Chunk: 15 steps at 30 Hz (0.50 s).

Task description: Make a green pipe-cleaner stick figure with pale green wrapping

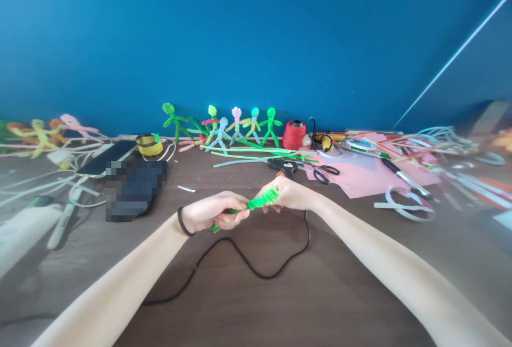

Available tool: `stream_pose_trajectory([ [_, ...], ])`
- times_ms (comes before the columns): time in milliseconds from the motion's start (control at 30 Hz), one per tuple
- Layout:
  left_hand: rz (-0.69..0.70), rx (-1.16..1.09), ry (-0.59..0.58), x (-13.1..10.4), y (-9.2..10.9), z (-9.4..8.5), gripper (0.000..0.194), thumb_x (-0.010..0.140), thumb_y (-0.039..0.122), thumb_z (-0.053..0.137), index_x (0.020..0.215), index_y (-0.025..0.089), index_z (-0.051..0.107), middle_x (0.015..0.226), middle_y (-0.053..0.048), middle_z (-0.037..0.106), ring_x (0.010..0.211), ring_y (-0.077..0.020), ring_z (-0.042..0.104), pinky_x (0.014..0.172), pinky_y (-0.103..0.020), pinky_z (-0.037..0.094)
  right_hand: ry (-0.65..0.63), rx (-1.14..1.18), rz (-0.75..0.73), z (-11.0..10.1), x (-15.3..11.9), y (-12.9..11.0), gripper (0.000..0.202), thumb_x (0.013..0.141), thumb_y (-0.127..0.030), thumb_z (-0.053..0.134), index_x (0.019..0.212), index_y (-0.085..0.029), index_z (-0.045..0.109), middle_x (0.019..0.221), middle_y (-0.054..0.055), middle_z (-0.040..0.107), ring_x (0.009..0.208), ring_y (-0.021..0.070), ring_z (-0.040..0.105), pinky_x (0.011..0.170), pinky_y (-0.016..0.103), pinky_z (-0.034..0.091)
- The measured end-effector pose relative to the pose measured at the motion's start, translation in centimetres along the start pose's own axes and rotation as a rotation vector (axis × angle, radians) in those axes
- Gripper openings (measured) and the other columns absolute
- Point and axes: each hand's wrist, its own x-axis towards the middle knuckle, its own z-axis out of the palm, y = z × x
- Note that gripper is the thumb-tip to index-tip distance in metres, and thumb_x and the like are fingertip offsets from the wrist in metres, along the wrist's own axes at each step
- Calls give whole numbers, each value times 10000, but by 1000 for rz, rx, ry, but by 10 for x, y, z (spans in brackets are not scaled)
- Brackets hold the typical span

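Above the middle of the table, a bright green pipe-cleaner figure [264,199] is held between both hands. Its coiled, thick part shows between the fingers, and a darker green end pokes out below the left palm. My left hand [220,209], with a black band at its wrist, is closed around the lower part. The fingers of my right hand [295,192] pinch the coiled end, partly hidden behind it. Just beyond the right hand lies a black glue gun [286,166], whose black cord [252,267] curves across the table in front.
Several pipe-cleaner figures [222,134] stand along the blue wall. Loose green pipe cleaners [244,151], scissors [326,171], a red spool [294,136] and pink paper [360,179] lie behind and right. Left are a phone [110,158], a blurred-out dark object [138,190] and white cables.
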Motion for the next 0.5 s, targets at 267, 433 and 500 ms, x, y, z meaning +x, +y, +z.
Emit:
stream_pose_trajectory([
  [267,-101,153,-42,1,1,6,224,746,263,428,563,141,475,395,89,188,358,-36,107,351,-190,67,200,-177,-118,6,-4,-12,184,716,-300,598,759,-135,668,738,35,642,656,116,550,612,229,407],
  [433,-87,214,85,3,1,8,257,740,312,443,555,138,487,372,89,210,348,-36,122,352,-191,77,281,-351,-186,9,-7,-22,159,748,-290,583,732,-158,670,727,19,618,639,104,534,594,218,377],
  [500,-83,215,123,4,0,8,254,738,314,449,561,136,492,367,91,214,342,-34,128,354,-191,82,289,-451,-225,11,-8,-26,147,760,-271,578,723,-162,670,711,19,611,629,103,521,579,221,356],
])
